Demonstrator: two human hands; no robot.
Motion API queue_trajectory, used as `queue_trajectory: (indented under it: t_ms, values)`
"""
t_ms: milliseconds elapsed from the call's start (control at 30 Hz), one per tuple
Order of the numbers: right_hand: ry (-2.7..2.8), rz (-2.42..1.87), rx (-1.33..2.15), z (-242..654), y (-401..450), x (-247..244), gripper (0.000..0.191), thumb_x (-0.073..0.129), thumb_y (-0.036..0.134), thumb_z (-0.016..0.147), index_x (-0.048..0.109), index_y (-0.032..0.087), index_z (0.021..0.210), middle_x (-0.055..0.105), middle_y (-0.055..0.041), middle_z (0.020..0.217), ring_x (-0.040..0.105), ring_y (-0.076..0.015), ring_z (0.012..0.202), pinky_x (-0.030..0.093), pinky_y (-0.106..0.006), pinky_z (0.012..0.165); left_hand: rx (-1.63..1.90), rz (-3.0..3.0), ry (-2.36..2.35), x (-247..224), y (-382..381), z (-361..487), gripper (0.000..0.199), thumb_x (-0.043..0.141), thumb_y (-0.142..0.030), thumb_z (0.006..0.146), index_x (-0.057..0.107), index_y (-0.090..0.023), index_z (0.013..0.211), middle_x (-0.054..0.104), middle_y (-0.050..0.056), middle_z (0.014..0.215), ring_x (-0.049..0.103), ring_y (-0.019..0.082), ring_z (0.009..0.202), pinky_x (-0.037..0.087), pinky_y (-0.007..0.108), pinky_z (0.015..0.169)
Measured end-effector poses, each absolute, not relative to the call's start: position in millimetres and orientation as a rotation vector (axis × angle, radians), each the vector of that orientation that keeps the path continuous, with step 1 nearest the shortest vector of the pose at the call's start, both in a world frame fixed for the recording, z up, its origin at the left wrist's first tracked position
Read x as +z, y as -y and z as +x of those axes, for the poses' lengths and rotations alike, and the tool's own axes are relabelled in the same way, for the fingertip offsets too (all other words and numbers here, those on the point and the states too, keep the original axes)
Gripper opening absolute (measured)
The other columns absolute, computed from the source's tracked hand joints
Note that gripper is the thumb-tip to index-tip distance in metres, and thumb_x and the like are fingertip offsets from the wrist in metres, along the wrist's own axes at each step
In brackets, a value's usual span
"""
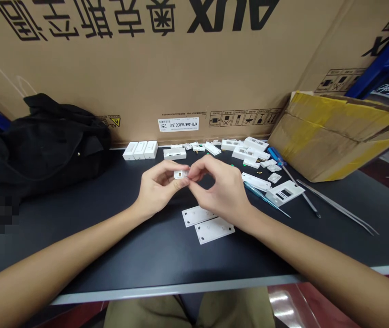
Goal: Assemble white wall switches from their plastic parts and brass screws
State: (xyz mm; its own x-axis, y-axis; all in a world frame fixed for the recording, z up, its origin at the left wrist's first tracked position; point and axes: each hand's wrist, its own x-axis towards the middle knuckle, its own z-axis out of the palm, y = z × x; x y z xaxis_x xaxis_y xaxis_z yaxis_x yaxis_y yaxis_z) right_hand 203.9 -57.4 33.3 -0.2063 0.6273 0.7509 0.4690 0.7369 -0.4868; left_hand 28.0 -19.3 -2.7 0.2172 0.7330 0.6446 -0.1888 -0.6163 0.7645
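Note:
My left hand (158, 187) and my right hand (220, 191) meet above a black tabletop (146, 255). Between their fingertips they pinch a small white plastic part (179, 174), which is partly hidden by my fingers. Just below my right hand lie two flat white plastic plates (214, 230) with small holes. To the right of that hand are a white slotted plastic housing (284, 192) and a thin blue-handled screwdriver (266, 199). Several white plastic pieces (245, 152) are scattered farther back.
A blue-handled screwdriver (295, 182) and long steel tweezers (338, 207) lie at the right. Three white boxes (140, 150) stand at the back left beside a black bag (47, 146). A flattened cardboard box (334, 136) and a large carton (146, 68) stand behind.

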Motion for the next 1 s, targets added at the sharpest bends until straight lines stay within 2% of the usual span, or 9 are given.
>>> queue_trajectory:
  t_ms: [133, 267, 400, 467, 567, 700, 800, 933, 1000]
  values:
    - [1.911, -0.803, 0.098, 214.1, 47.1, 39.2, 0.014, 0.068, 0.016, 0.086, 0.058, 0.021, 0.094, 0.067, -0.0042, 0.092, 0.061, -0.0174, 0.085, 0.053, -0.032, 0.076, 1.462, 1.696, -0.544, -7.0, 11.7, 24.6, 0.027, 0.083, -0.024, 0.085, 0.078, -0.026, 0.112, 0.078, 0.006, 0.111, 0.074, 0.018, 0.107, 0.06, 0.031, 0.096]
    - [2.07, -0.782, 0.208, 227.8, 39.2, 40.9, 0.014, 0.069, 0.02, 0.091, 0.066, 0.02, 0.105, 0.071, -0.0074, 0.103, 0.063, -0.02, 0.096, 0.053, -0.034, 0.08, 1.425, 1.659, -0.562, -10.6, 8.9, 24.7, 0.028, 0.084, -0.027, 0.084, 0.078, -0.025, 0.112, 0.074, 0.007, 0.116, 0.072, 0.019, 0.108, 0.06, 0.031, 0.094]
    - [2.159, -0.84, 0.343, 236.0, 34.4, 40.1, 0.014, 0.068, 0.025, 0.092, 0.069, 0.019, 0.105, 0.072, -0.0055, 0.097, 0.063, -0.0166, 0.083, 0.052, -0.031, 0.074, 1.33, 1.63, -0.486, -9.5, 9.5, 26.0, 0.03, 0.086, -0.025, 0.081, 0.077, -0.022, 0.109, 0.07, 0.006, 0.108, 0.072, 0.017, 0.098, 0.063, 0.03, 0.087]
    - [2.189, -0.847, 0.49, 239.2, 33.1, 40.6, 0.017, 0.068, 0.028, 0.093, 0.07, 0.018, 0.106, 0.072, -0.0037, 0.093, 0.063, -0.0139, 0.074, 0.051, -0.028, 0.07, 1.26, 1.619, -0.471, -9.3, 9.8, 25.4, 0.033, 0.086, -0.024, 0.08, 0.074, -0.021, 0.111, 0.069, 0.006, 0.106, 0.072, 0.018, 0.1, 0.063, 0.03, 0.087]
    - [2.22, -0.86, 0.635, 243.9, 32.7, 43.2, 0.02, 0.068, 0.03, 0.093, 0.071, 0.017, 0.107, 0.074, -0.0036, 0.092, 0.064, -0.0131, 0.072, 0.052, -0.027, 0.068, 1.169, 1.654, -0.465, -10.5, 9.2, 22.4, 0.034, 0.085, -0.021, 0.08, 0.069, -0.021, 0.11, 0.069, 0.005, 0.105, 0.072, 0.016, 0.099, 0.062, 0.03, 0.088]
    - [2.352, -0.911, 0.499, 249.3, 33.7, 48.1, 0.015, 0.071, 0.023, 0.087, 0.074, 0.017, 0.1, 0.071, -0.0014, 0.081, 0.062, -0.0133, 0.069, 0.049, -0.026, 0.065, 1.021, 1.801, -0.512, -11.2, 6.3, 13.4, 0.039, 0.084, -0.023, 0.082, 0.059, -0.022, 0.112, 0.066, 0.007, 0.11, 0.071, 0.018, 0.102, 0.06, 0.037, 0.095]
    - [2.45, -0.961, 0.488, 255.6, 32.7, 51.4, 0.015, 0.069, 0.018, 0.084, 0.073, 0.017, 0.099, 0.07, -0.0001, 0.074, 0.061, -0.0131, 0.064, 0.046, -0.025, 0.061, 0.897, 1.982, -0.545, -8.1, 3.4, 3.2, 0.052, 0.084, -0.025, 0.081, 0.051, -0.025, 0.12, 0.065, 0.009, 0.118, 0.068, 0.021, 0.109, 0.057, 0.037, 0.091]
    - [2.54, -1.032, 0.56, 268.4, 27.1, 52.6, 0.021, 0.068, 0.02, 0.085, 0.073, 0.018, 0.105, 0.074, -0.0025, 0.08, 0.064, -0.0148, 0.066, 0.047, -0.026, 0.061, 0.687, 2.219, -0.517, 1.3, 2.4, -6.2, 0.058, 0.088, -0.03, 0.075, 0.055, -0.024, 0.122, 0.066, 0.008, 0.113, 0.065, 0.019, 0.097, 0.054, 0.034, 0.083]
    - [2.579, -1.055, 0.543, 273.8, 24.4, 51.5, 0.022, 0.068, 0.02, 0.085, 0.074, 0.019, 0.106, 0.073, -0.0017, 0.08, 0.064, -0.0146, 0.065, 0.046, -0.026, 0.06, 0.564, 2.306, -0.458, 6.6, 3.3, -6.6, 0.056, 0.086, -0.033, 0.079, 0.06, -0.025, 0.127, 0.068, 0.009, 0.116, 0.065, 0.021, 0.099, 0.054, 0.036, 0.087]
